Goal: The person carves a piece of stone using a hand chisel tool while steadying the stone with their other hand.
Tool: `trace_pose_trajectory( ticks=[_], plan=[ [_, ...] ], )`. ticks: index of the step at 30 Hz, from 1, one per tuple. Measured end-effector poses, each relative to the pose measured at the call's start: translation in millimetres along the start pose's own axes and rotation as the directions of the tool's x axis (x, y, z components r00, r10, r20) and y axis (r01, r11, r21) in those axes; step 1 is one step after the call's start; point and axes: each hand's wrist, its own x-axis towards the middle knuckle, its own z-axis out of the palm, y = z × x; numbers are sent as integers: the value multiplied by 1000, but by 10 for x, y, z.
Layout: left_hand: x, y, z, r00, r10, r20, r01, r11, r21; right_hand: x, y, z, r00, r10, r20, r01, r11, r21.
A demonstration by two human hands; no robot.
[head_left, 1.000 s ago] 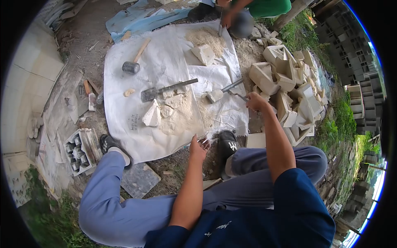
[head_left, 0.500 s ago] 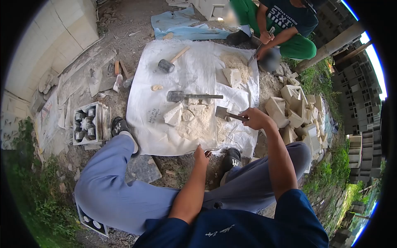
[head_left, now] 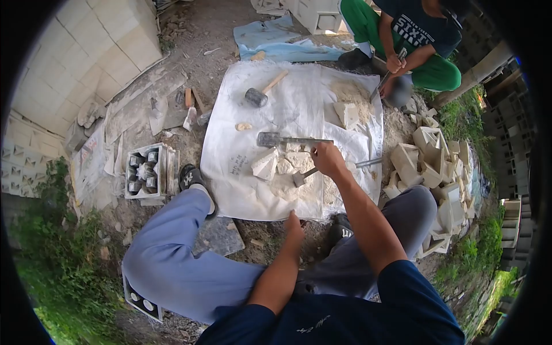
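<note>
A flat-bladed scraper [head_left: 299, 179] is gripped in the right hand [head_left: 328, 160], its dark blade over pale crumbs on a white woven sheet [head_left: 227, 190]. The left hand [head_left: 294, 226] is at the sheet's near edge; whether its fingers close on it cannot be told. Just beyond the blade lie pale chunks [head_left: 265, 164] and a dark-headed hammer [head_left: 269, 139]. Farther off lies a wooden-handled mallet [head_left: 256, 98]. Broken blocks [head_left: 426, 156] are heaped to the right, below another person [head_left: 415, 43] who grips a metal bar [head_left: 402, 54].
</note>
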Motion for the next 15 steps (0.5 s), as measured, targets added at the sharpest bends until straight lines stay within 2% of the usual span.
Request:
trace_pose_trajectory(
  ticks=[1, 2, 3, 4, 5, 6, 7, 8, 10, 11, 13, 15],
  plan=[
    [-3, -4, 3, 1000, -3, 0, 3, 1000, 4, -98, -235, -37, 971, 133, -199, -119, 990, 80],
    [-19, -5, 19, 1000, 3, -26, -3, 1000, -18, -180, -375, -41, 886, 271, -377, -218, 960, 177],
    [-34, -20, 28, 999, 5, -52, -8, 999, -42, -215, -316, 123, 834, 392, -389, -295, 912, 286],
    [-55, -26, 22, 999, -5, -54, 2, 999, -48, -287, -287, 319, 788, 449, -421, -139, 797, 588],
    [-67, -3, -2, 999, -11, -30, 9, 998, -60, -338, -260, 477, 744, 516, -424, 7, 629, 777],
    [-75, 12, -27, 1000, -14, -7, 14, 997, -71, -388, -289, 576, 704, 586, -402, 168, 412, 896],
    [-90, 25, -31, 1000, -15, -10, 14, 997, -79, -441, -325, 669, 687, 637, -349, 204, 292, 934],
    [-92, 64, -4, 1000, -24, -8, 23, 992, -128, -395, -279, 664, 696, 629, -347, 205, 290, 935],
    [-35, 58, -53, 999, -36, -20, 32, 984, -173, -399, -232, 606, 864, 417, -282, 171, 285, 943],
    [-6, 36, -82, 999, -22, 28, 26, 985, -169, -344, -188, 575, 873, 423, -244, 153, 236, 959],
    [56, 54, -12, 996, -4, 91, 19, 987, -162, -295, -268, 427, 891, 366, -269, 198, 220, 955],
    [72, 59, 0, 995, -89, -48, 83, 989, -126, -308, -421, 252, 904, 337, -265, 204, 205, 957]
  ],
)
